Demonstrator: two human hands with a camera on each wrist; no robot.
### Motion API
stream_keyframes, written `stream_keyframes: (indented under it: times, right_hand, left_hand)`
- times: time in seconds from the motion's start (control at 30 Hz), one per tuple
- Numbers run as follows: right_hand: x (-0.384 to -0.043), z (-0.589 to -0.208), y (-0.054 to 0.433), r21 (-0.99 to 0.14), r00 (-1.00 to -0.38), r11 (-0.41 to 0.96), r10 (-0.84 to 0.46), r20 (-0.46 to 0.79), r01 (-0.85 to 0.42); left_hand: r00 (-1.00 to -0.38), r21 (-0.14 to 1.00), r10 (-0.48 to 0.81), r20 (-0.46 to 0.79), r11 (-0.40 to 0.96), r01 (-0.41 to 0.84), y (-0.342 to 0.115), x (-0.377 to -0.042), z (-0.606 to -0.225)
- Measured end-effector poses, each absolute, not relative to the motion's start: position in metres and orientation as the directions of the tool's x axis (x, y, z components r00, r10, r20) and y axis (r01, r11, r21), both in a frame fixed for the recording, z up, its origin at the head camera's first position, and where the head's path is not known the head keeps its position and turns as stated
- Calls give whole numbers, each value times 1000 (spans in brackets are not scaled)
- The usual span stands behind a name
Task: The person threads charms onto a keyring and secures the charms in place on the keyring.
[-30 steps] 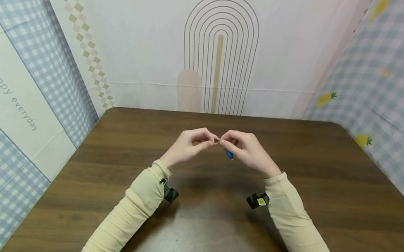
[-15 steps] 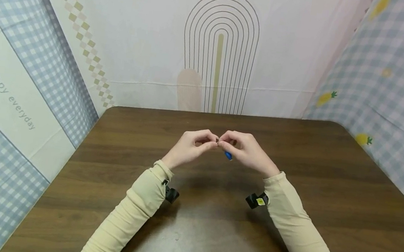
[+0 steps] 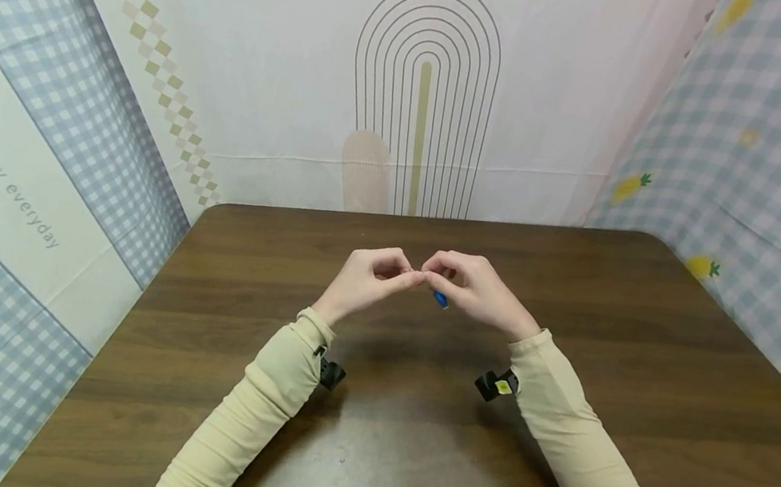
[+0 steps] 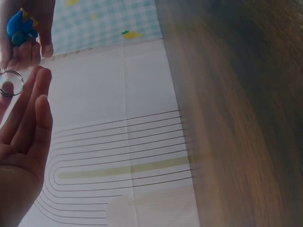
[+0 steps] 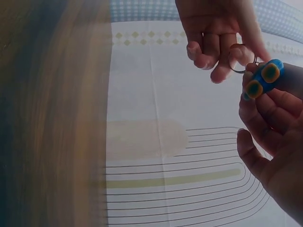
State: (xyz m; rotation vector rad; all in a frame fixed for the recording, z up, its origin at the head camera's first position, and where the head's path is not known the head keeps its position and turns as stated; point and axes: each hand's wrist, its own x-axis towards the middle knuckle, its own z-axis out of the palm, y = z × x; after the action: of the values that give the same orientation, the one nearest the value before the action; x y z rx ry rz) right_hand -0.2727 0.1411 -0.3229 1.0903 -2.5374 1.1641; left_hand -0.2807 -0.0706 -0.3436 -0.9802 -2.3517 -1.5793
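Well, the table (image 3: 639, 344) stretches beneath your left hand (image 3: 368, 277) and right hand (image 3: 479, 290), which meet above it, toward its far edge and roughly midway between its side edges. Your fingers on both hands pinch the keychain (image 3: 440, 299) between them: blue figure (image 5: 263, 79) by your right fingers, thin metal ring (image 4: 22, 84) at your left fingertips.

glare on the table (image 3: 402, 462); wrist views dim, seemingly blurred.

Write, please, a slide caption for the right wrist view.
Left hand touching a metal ring, right hand holding a blue-and-orange trinket.
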Motion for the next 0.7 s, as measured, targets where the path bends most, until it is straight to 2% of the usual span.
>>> stream_keyframes:
  times: [0.23,0.4,0.5,0.7]
  right_hand:
    - [-276,-327,141,-601,-738,456,-553,387,-656]
    - [-277,-325,143,-587,-740,469,-543,397,-660]
    - [-277,-325,145,-589,-744,472,-539,395,-655]
    - [-275,-326,145,-607,-744,457,-547,384,-650]
  left_hand:
    - [-740,708,469,482,288,644,-68,-282,-345]
    - [-711,719,493,502,219,660,-70,-284,-345]
    - [-723,740,484,493,203,641,-71,-284,-345]
    - [-765,745,436,475,263,613,-71,-280,-346]
